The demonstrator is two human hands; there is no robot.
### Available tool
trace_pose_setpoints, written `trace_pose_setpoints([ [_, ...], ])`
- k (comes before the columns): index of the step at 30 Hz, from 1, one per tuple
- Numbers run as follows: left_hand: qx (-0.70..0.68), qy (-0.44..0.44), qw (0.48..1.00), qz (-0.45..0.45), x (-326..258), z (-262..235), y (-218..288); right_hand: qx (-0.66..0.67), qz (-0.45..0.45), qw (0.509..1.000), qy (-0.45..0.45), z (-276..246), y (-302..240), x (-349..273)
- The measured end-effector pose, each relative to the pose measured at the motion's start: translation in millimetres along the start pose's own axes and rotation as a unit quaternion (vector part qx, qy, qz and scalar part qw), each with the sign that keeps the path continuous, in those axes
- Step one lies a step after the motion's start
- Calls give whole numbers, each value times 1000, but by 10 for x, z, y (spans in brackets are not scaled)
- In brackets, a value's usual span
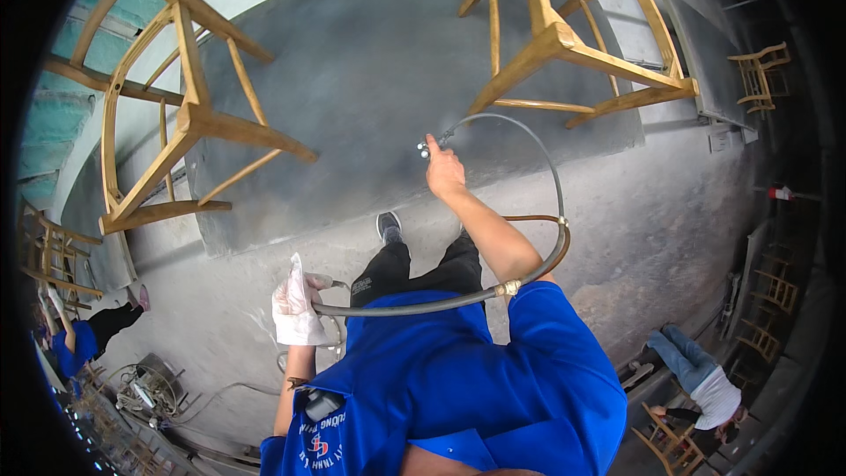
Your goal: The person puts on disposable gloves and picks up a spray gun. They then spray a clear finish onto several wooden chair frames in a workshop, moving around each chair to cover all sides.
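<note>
My right hand is closed around a small metal spray gun, held out in front of me over the edge of a dark grey panel. From the gun a grey hose loops to the right, passes my forearm and crosses my body. My left hand, in a thin white glove, grips that hose at my left side; its fingers are partly hidden. A bare wooden chair frame stands to the left of the gun. Another wooden chair frame stands ahead to the right, nearer my right hand.
The dark panel lies under both chair frames. More hose and a cluttered machine sit behind on the left. Co-workers are at the far left and lower right, near wooden chairs. Another chair stands far right.
</note>
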State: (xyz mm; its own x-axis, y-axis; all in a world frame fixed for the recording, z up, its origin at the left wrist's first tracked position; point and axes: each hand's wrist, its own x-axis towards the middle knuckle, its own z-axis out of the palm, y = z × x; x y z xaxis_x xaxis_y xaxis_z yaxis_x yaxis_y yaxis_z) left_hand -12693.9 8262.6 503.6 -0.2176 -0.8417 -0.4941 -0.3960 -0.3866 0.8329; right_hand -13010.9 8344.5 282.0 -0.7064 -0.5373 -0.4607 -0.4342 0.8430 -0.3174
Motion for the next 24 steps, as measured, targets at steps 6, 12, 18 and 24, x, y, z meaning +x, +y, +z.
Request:
trace_pose_setpoints([
  [6, -46, -68, 997, 9, 280, -148, -52, -64, 19, 997, 29, -538, -334, -416],
  [12, -187, -136, 972, -28, 478, 11, 142, -92, 5, 990, 110, -1333, -598, -994],
  [18, -155, -206, 963, -75, 434, 303, 598, -87, -63, 964, 242, -2285, -811, -1716],
  [24, -35, -303, 952, 3, 90, 771, 1026, 216, -192, 873, 393, -3164, -713, -2143],
])
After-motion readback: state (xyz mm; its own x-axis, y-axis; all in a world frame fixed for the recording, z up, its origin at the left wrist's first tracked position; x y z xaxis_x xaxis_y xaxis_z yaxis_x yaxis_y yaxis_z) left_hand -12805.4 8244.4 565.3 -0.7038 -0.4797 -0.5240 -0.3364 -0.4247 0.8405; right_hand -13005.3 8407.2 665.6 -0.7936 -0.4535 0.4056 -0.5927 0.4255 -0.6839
